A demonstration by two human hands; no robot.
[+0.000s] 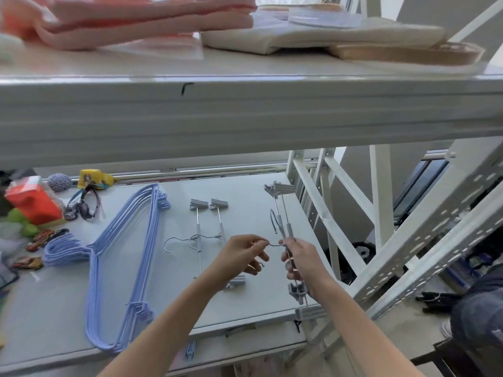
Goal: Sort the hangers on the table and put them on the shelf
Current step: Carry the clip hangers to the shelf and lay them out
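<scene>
Left hand [242,253] fingers pinch the wire hook [268,244] of grey clip hangers [285,235]. Right hand [299,258] fingers grip their bars. Blue hangers [119,257] lie well left on shelf [245,308].

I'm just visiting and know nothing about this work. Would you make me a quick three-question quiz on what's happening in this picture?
1. True or false: the blue hangers lie stacked in one pile on the shelf.
2. Which hand pinches the wire hook of the grey clip hangers? A) left hand B) right hand C) neither
3. Fill in: on the upper shelf, the folded cloth at the left is ____.

Key
1. True; they overlap neatly, left of the hands.
2. A; the right hand grips the bundle's bars instead.
3. Pink: the pink folded cloth lies beside a cream folded cloth.
</scene>
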